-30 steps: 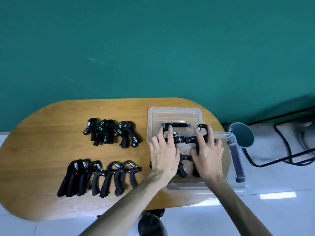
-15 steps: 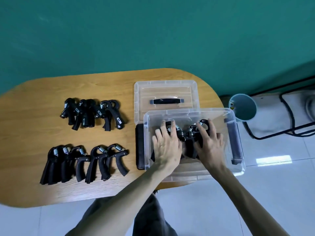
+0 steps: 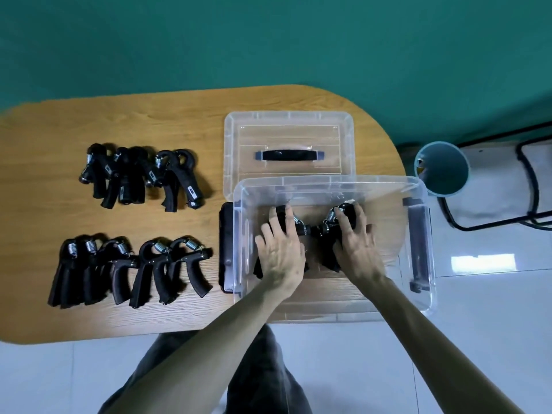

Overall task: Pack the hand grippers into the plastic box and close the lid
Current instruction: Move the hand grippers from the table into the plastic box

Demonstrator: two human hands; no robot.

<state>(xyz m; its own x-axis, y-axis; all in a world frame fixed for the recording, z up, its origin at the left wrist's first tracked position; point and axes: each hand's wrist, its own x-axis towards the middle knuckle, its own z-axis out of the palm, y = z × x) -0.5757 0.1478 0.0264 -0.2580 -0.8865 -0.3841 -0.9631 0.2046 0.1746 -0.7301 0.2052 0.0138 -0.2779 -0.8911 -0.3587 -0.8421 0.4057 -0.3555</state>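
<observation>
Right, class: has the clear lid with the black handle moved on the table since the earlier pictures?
No. The lid lies in the same place by the far edge of the table, behind the plastic box; only the camera has shifted.

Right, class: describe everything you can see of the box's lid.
The lid is clear plastic, rectangular with rounded corners and a ribbed rim. A dark carry handle with grey ends lies across its middle. It lies flat on the wooden table, off the plastic box, just behind it; the box's far rim overlaps its near edge. No hand touches it.
</observation>
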